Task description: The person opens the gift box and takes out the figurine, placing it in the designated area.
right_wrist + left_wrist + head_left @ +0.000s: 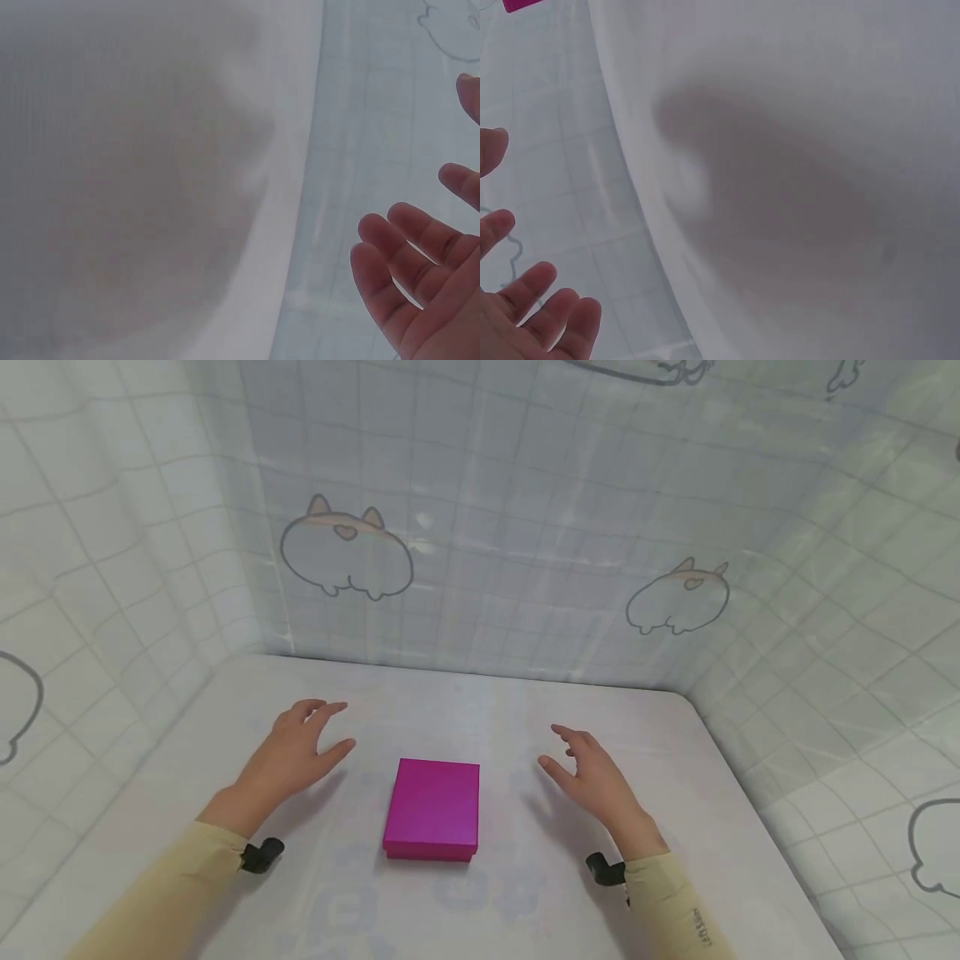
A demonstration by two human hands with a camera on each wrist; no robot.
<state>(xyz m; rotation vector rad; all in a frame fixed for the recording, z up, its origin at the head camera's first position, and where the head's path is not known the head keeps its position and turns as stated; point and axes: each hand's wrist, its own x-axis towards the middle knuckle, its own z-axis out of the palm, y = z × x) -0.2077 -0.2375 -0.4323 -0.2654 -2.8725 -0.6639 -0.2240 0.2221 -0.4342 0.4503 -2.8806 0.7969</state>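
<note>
A magenta box (pixel 433 806) with a fitted lid lies on the white table between the two hands. To its left, my left hand (pixel 288 758) hovers over the table with fingers spread and loosely bent, holding nothing. My right hand (pixel 596 777) hangs to the right of the box, also empty, its thumb apart from the fingers. Neither hand touches the box. In the left wrist view, a corner of the magenta box (pixel 521 4) shows at the top edge, away from the left hand (pixel 532 311). The right wrist view has the relaxed right hand (pixel 427 277) and no box.
The white table (pixel 480 710) has rounded far corners. Behind it and on both sides hang white grid-patterned curtains (pixel 517 568) with cartoon animal drawings. Small black devices (pixel 262 856) are strapped at both wrists, beside the beige sleeves (pixel 165 893).
</note>
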